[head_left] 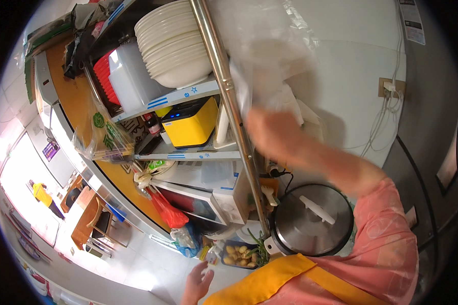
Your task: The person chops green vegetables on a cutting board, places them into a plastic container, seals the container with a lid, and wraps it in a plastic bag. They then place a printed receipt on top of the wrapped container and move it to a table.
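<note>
My right hand (269,129) is raised at the white plastic bags (269,76) that hang on the wall beside the shelf's metal post (224,66). Motion blurs this hand and its fingers are hidden, so I cannot tell whether it grips a bag. Low in the view, my left hand (198,284) hangs with its fingers apart and nothing in them. Below my right forearm stands a large round cooker (310,218) with a steel lid and a white lid handle.
The shelf bears stacked white bowls (173,46), a yellow box-shaped device (191,122) and a microwave (198,198). A crate of potatoes (239,254) sits on the floor. Cables hang from a wall socket (389,87). A person in yellow (43,193) stands far left near tables.
</note>
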A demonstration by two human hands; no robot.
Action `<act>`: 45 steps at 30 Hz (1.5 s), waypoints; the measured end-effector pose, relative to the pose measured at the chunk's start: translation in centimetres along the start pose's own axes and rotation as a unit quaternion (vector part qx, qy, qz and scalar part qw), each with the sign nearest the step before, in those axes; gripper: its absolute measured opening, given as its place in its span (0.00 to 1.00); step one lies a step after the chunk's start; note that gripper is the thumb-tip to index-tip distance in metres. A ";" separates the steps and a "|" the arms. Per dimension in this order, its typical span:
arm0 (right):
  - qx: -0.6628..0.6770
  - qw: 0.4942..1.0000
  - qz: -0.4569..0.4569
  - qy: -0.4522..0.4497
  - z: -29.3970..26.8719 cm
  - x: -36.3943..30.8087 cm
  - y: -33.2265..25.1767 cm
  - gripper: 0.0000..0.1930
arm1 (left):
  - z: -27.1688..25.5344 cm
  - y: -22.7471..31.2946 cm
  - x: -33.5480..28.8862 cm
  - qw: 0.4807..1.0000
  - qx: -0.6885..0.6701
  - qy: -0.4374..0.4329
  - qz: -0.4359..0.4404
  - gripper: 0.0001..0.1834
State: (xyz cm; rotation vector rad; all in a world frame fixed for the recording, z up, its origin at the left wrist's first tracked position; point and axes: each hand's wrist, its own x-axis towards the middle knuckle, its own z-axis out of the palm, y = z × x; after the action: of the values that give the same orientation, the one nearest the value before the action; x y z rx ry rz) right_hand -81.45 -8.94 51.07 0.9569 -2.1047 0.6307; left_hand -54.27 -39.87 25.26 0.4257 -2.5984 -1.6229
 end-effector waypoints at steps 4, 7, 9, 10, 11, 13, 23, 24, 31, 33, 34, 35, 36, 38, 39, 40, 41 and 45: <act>0.203 0.927 -0.119 -0.293 1.9 -7.3 -9.8 0.06 | 1.8 10.4 3.3 0.938 -0.254 -0.120 0.202 0.31; 0.326 0.898 -0.121 -0.268 2.8 -7.9 -12.9 0.10 | 2.4 15.5 3.3 0.912 -0.315 -0.123 0.231 0.25; 0.405 0.864 -0.100 -0.283 3.1 -7.2 -13.2 0.12 | 2.3 17.1 2.3 0.896 -0.378 -0.062 0.225 0.23; 0.457 0.827 -0.092 -0.314 3.1 -6.7 -12.8 0.13 | 2.1 17.3 1.7 0.865 -0.463 -0.041 0.186 0.20; 0.457 0.803 -0.052 -0.379 2.9 -6.5 -12.4 0.15 | 1.7 17.4 1.6 0.898 -0.410 0.029 0.157 0.19; 0.442 0.835 -0.025 -0.327 3.3 -6.1 -11.6 0.15 | 0.2 16.7 0.9 0.942 -0.287 0.094 0.149 0.20; 0.595 0.542 -0.049 -0.592 24.7 -11.5 -22.9 0.26 | -6.4 6.4 -11.0 0.869 -0.322 0.376 0.009 0.25; 0.613 0.486 0.013 -0.623 25.9 -13.0 -25.2 0.24 | -6.6 5.5 -13.1 0.852 -0.331 0.405 -0.028 0.23; 0.626 0.138 0.100 -0.761 24.1 -18.6 -38.0 0.12 | -5.7 1.2 -27.3 0.658 -0.397 0.631 -0.108 0.21; 0.596 0.152 0.108 -0.781 23.1 -19.7 -40.9 0.11 | -4.9 0.1 -30.5 0.598 -0.392 0.690 -0.116 0.20; 0.584 0.153 0.111 -0.789 22.6 -20.5 -42.4 0.11 | -4.6 -0.5 -32.2 0.593 -0.395 0.693 -0.109 0.20; 0.585 0.160 0.089 -0.790 22.1 -21.4 -44.2 0.11 | -4.3 -1.0 -34.0 0.590 -0.397 0.696 -0.098 0.19; 0.584 0.167 0.069 -0.791 21.5 -22.3 -46.0 0.11 | -3.9 -1.5 -35.9 0.577 -0.404 0.702 -0.106 0.18; 0.578 0.172 0.047 -0.796 20.2 -24.7 -49.0 0.11 | -3.1 -2.9 -39.8 0.574 -0.387 0.717 -0.084 0.19; 0.574 0.170 0.042 -0.800 19.5 -25.8 -50.7 0.12 | -2.5 -3.6 -42.0 0.552 -0.387 0.732 -0.095 0.20; 0.564 0.174 0.037 -0.806 18.6 -27.1 -52.5 0.12 | -2.0 -4.4 -44.3 0.543 -0.373 0.745 -0.108 0.18; 0.565 0.163 0.034 -0.808 17.6 -28.3 -54.1 0.12 | -1.5 -5.1 -46.6 0.526 -0.370 0.759 -0.107 0.18; 0.543 0.185 -0.021 -0.819 13.2 -32.1 -60.5 0.12 | 0.5 -7.1 -55.3 0.534 -0.343 0.770 -0.060 0.17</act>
State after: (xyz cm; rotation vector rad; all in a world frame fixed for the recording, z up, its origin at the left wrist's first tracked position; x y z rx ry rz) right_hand -24.55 -40.50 25.89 4.0267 -2.5598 1.4723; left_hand 0.23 -28.18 24.47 1.1681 -0.5442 -1.0435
